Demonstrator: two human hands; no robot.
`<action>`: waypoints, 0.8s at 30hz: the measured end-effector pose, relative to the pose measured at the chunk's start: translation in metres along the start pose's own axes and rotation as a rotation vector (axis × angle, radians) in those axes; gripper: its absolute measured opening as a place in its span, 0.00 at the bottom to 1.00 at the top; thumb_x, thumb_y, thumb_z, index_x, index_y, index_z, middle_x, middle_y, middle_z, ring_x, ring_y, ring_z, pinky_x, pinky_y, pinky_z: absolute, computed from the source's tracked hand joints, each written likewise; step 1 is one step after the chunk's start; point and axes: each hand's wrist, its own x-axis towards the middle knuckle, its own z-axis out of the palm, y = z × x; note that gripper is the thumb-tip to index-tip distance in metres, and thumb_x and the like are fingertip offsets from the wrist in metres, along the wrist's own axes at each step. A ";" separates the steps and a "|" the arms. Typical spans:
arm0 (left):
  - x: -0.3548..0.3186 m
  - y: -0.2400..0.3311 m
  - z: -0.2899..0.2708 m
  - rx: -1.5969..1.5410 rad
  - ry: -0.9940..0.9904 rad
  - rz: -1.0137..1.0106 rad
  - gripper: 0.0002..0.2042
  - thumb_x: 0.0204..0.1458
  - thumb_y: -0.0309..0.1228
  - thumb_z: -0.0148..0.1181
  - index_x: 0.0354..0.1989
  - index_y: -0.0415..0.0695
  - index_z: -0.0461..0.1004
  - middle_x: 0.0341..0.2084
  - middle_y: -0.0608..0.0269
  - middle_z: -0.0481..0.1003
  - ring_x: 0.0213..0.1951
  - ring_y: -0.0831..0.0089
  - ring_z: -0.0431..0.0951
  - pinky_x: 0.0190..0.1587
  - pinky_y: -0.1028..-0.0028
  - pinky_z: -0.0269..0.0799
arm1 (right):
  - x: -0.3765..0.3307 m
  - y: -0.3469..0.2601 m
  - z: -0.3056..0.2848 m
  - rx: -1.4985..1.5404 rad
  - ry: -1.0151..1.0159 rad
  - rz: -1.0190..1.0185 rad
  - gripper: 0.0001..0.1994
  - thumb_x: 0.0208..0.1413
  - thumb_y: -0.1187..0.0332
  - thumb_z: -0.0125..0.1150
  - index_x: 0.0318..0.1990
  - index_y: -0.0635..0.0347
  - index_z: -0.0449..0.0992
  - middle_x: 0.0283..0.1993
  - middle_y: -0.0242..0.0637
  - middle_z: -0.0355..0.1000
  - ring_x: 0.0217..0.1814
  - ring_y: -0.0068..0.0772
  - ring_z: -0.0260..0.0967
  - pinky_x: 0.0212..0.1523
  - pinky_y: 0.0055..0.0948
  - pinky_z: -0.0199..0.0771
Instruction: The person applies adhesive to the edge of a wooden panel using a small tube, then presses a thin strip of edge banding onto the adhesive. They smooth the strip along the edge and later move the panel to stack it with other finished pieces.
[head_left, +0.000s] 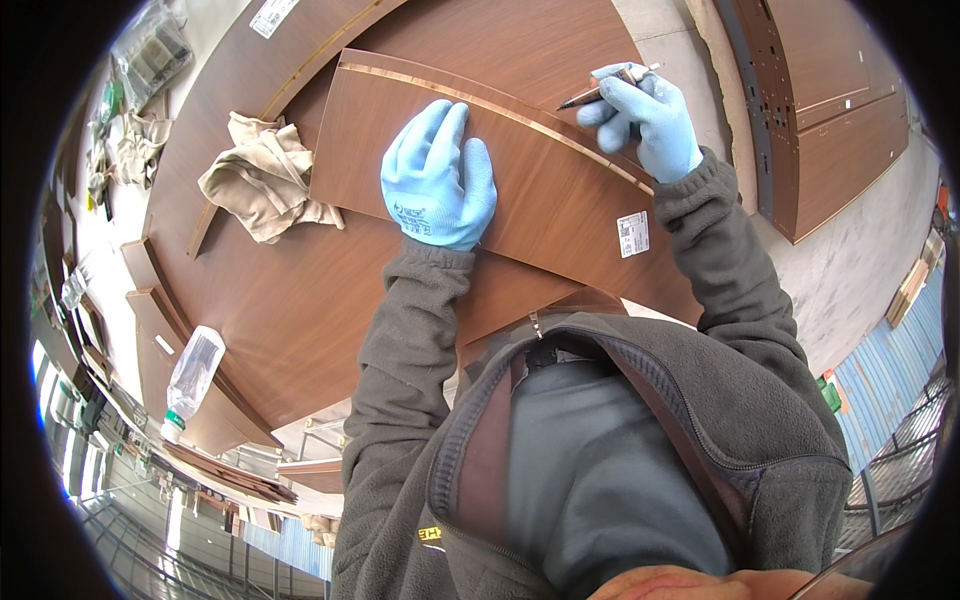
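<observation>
My left hand (436, 180), in a light blue glove, lies flat on a brown wood-grain panel (560, 225), fingers stretched forward and thumb apart. Along that panel's far edge runs a pale, lighter strip (500, 110). Over its right part, beyond the strip, my right hand (645, 118) is closed around a slim pen-like tool (590, 96) with a dark pointed tip. The tip points left and hangs near the panel's far edge; whether it touches anything I cannot tell. A white printed label (633, 234) sits on the panel between my forearms.
Larger brown panels (270, 340) lie beneath. A crumpled beige cloth (265, 180) rests left of my left hand. Farther left lies a clear plastic bottle (195, 375) with a green label. Another brown panel piece with a dark, holed edge (775, 120) stands at the right.
</observation>
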 end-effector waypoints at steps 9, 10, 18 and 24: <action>0.000 0.000 0.001 0.007 0.012 0.031 0.15 0.49 0.25 0.64 0.46 0.35 0.81 0.43 0.47 0.81 0.40 0.51 0.83 0.45 0.59 0.80 | 0.001 0.015 0.012 0.110 -0.014 -0.130 0.14 0.69 0.69 0.56 0.56 0.68 0.74 0.44 0.51 0.83 0.26 0.25 0.77 0.29 0.21 0.78; 0.000 0.000 0.001 0.007 0.011 0.032 0.15 0.49 0.24 0.64 0.45 0.35 0.81 0.42 0.47 0.81 0.40 0.51 0.83 0.45 0.59 0.80 | 0.001 0.015 0.014 0.111 -0.023 -0.121 0.14 0.69 0.69 0.57 0.56 0.68 0.74 0.44 0.51 0.83 0.26 0.25 0.77 0.28 0.21 0.78; -0.002 0.000 0.001 -0.018 -0.006 0.001 0.15 0.49 0.25 0.65 0.46 0.35 0.81 0.43 0.47 0.81 0.40 0.52 0.83 0.45 0.59 0.80 | -0.002 0.020 0.028 0.067 0.087 -0.133 0.13 0.70 0.68 0.56 0.55 0.68 0.75 0.43 0.52 0.83 0.24 0.26 0.76 0.25 0.21 0.77; -0.007 -0.009 0.006 -0.045 0.216 0.050 0.20 0.51 0.28 0.66 0.53 0.37 0.78 0.56 0.41 0.74 0.55 0.40 0.76 0.52 0.50 0.76 | -0.010 0.029 0.020 0.271 0.153 -0.250 0.14 0.72 0.69 0.52 0.57 0.69 0.73 0.47 0.55 0.81 0.34 0.35 0.82 0.38 0.31 0.85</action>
